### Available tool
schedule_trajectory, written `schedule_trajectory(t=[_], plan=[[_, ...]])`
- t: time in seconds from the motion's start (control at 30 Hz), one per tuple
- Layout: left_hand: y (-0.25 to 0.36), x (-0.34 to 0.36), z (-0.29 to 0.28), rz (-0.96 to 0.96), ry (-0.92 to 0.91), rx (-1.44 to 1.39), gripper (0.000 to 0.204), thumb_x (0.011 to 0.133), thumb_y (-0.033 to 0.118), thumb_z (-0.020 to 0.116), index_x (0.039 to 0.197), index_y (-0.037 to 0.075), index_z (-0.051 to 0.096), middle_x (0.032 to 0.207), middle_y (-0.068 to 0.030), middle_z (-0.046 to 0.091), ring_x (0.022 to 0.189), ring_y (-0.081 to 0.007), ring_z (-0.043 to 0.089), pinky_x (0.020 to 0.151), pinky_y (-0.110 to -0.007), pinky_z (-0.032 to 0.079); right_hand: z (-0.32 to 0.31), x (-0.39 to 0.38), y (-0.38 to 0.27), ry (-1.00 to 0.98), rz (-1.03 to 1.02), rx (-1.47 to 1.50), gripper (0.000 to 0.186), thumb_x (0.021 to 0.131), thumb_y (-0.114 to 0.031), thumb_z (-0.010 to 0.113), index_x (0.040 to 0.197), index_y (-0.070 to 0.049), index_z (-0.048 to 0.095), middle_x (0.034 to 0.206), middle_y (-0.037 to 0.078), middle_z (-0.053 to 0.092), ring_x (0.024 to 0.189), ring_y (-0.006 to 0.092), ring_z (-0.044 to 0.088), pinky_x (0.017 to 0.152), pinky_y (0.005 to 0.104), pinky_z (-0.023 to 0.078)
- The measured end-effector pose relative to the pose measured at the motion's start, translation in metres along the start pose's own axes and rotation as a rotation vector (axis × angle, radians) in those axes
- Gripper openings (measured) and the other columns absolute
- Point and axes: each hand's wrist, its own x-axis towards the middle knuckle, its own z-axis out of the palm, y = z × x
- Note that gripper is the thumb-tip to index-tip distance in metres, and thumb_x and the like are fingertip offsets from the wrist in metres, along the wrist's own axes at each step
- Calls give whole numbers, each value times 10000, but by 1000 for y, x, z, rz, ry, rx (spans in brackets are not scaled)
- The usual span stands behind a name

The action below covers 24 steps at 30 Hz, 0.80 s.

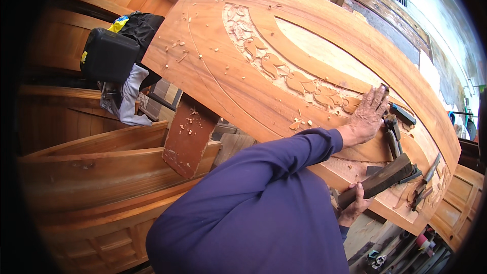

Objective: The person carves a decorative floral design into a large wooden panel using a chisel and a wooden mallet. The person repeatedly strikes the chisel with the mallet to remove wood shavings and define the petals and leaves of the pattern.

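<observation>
A pale orange wooden panel (203, 30) has a curved band of carved leaves and flowers (274, 66), with wood chips scattered over it. My left hand (365, 116) lies on its right part, fingers stretched out, tips at a small dark thing I cannot make out. Below it my right hand (355, 205) is closed round a long, dark wooden mallet (380, 177), held at the panel's lower edge. Beside my left hand lie a blue-handled tool (403, 114) and several dark carving tools (393, 137). More long gouges (431, 172) rest on the panel's right end.
At the left, a black case (109, 56) and a pale cloth (132, 96) sit beside the panel. Curved wooden pieces (91, 167) and a brown board (185, 137) are below. Stacked door panels (461, 203) stand at the right, with assorted tools (395, 253) underneath.
</observation>
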Motion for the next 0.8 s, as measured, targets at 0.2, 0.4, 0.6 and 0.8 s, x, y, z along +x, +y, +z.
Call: schedule_trajectory(t=[0.2,0.4,0.6,0.8], plan=[[23,8,19,-4,-18,-157,810,944,271,686,1590,-72,337,1711,-338,64,1585,-533,74,1301,-569,127,0,-1,4,70,11,64,274,905,-118,713,1124,-1,597,881,90,624,722,180,642,677,305,544],[25,14,27,-14,46,-192,764,958,220,659,1573,-105,343,1707,-349,53,1586,-537,25,1306,-561,71,-11,3,13,45,-6,78,288,907,-148,715,1123,0,594,891,90,617,732,193,648,685,326,558],[53,22,32,-52,-7,-263,801,977,223,634,1601,-111,259,1710,-348,23,1605,-488,-43,1309,-566,27,-9,2,15,59,-33,121,304,899,-133,714,1141,0,589,924,88,614,744,196,652,688,329,562],[24,29,33,-14,-140,-606,772,1050,268,578,1641,-57,202,1713,-331,67,1616,-446,30,1316,-485,121,-1,-3,12,67,-90,140,330,881,-140,726,1149,-3,588,943,89,607,739,204,649,692,339,565]])
